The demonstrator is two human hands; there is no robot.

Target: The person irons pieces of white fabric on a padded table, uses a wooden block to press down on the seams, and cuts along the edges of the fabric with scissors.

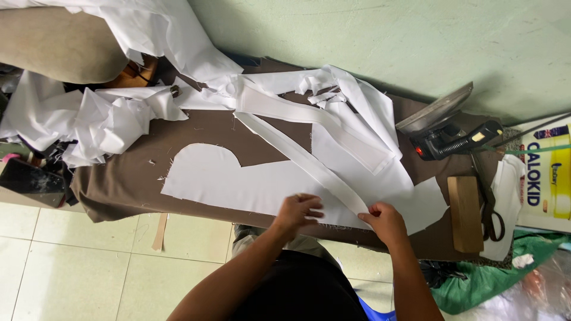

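A long white fabric strip (309, 159) runs diagonally across a large white cut cloth piece (238, 184) lying on a brown-covered board (131, 178). My right hand (385, 221) pinches the near end of the strip. My left hand (297, 213) presses its curled fingers on the cloth piece just left of the strip's end.
A flat iron (443, 128) stands at the right, with scissors (489, 205) and a wooden block (465, 213) beside it. Heaps of white cloth scraps (107, 119) lie at the left and back. A dark phone (30, 181) sits at the left edge. A green wall is behind.
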